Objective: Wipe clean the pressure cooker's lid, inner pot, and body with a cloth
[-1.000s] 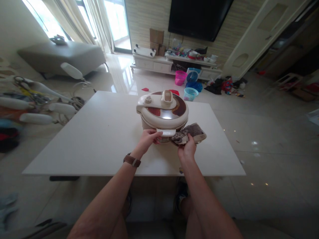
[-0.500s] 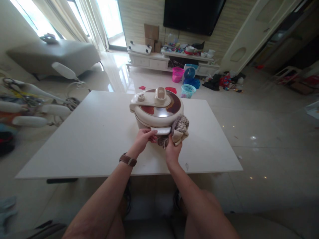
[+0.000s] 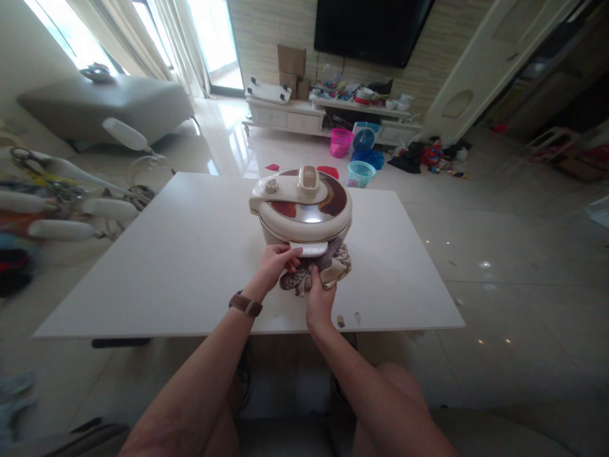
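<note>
A cream pressure cooker (image 3: 304, 219) with a reddish-brown and shiny lid stands on the white table (image 3: 200, 273). My left hand (image 3: 280, 263) grips the left end of the cooker's front handle (image 3: 309, 249), thumb on top and fingers curled below. In my right hand (image 3: 321, 298) is a bunched brown-and-beige patterned cloth (image 3: 335, 266), pressed up beneath that handle against the cooker's front right side. The cloth hides most of my right fingers. A brown watch strap circles my left wrist.
Two small stickers (image 3: 340, 321) show near the table's front edge. Beyond the table, a pink bucket (image 3: 340, 143) and a light-blue basket (image 3: 360, 172) stand on the tiled floor by a low white cabinet (image 3: 285, 119). White padded frame parts (image 3: 109, 208) lie left of the table.
My right hand and the cloth have moved left and down, from the cooker's right side to under the front handle. A sticker once covered now shows. My left hand stays on the handle.
</note>
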Demonstrator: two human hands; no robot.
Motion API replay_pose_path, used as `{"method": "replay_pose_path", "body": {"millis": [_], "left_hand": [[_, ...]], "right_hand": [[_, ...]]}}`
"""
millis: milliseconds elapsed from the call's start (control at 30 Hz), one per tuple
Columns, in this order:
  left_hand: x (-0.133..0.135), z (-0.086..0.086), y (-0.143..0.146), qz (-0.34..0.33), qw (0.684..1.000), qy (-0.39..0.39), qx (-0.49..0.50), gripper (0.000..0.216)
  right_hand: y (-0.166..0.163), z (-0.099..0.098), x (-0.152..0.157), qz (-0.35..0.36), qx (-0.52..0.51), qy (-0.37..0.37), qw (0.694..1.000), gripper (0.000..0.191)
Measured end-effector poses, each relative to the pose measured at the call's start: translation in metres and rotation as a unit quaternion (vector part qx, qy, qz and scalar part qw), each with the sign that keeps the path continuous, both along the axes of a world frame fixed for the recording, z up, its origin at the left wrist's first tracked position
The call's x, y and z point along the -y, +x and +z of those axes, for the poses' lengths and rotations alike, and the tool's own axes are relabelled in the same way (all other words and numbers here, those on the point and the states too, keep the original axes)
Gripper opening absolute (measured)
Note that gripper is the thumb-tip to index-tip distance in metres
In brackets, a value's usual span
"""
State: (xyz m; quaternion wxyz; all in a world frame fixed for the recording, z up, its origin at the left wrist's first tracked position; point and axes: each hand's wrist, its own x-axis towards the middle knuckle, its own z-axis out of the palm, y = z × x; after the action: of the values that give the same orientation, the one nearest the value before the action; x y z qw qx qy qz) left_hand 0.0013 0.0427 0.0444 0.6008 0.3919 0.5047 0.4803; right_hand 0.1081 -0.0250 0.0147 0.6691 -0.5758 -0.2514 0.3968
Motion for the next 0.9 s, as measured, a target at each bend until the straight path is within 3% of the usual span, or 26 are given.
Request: {"method": "replay_pose_path", "body": {"millis": [100, 233, 367, 500, 733, 900], "left_hand": [[0.000, 0.001, -0.003, 0.007, 1.000, 0.004, -0.025, 0.044], [0.003, 0.004, -0.005, 0.034, 0.998, 0.013, -0.043, 0.049], [0.005, 0.005, -0.005, 0.051, 0.997, 0.019, -0.061, 0.050], [0.005, 0.003, -0.005, 0.043, 0.998, 0.013, -0.053, 0.052], [0.005, 0.002, -0.005, 0.027, 0.999, 0.015, -0.039, 0.051], [0.006, -0.003, 0.000, 0.016, 0.999, 0.013, -0.025, 0.047]], "right_hand": [[0.006, 0.001, -0.008, -0.002, -0.079, 0.008, 0.997, 0.037], [0.027, 0.009, -0.024, -0.064, -0.214, 0.038, 0.974, 0.037], [0.044, 0.018, -0.032, -0.060, -0.231, 0.060, 0.969, 0.038], [0.049, 0.021, -0.036, -0.092, -0.169, 0.059, 0.980, 0.040], [0.064, 0.023, -0.045, -0.062, 0.091, 0.047, 0.993, 0.043], [0.061, 0.019, -0.043, -0.035, 0.132, 0.036, 0.990, 0.048]]}}
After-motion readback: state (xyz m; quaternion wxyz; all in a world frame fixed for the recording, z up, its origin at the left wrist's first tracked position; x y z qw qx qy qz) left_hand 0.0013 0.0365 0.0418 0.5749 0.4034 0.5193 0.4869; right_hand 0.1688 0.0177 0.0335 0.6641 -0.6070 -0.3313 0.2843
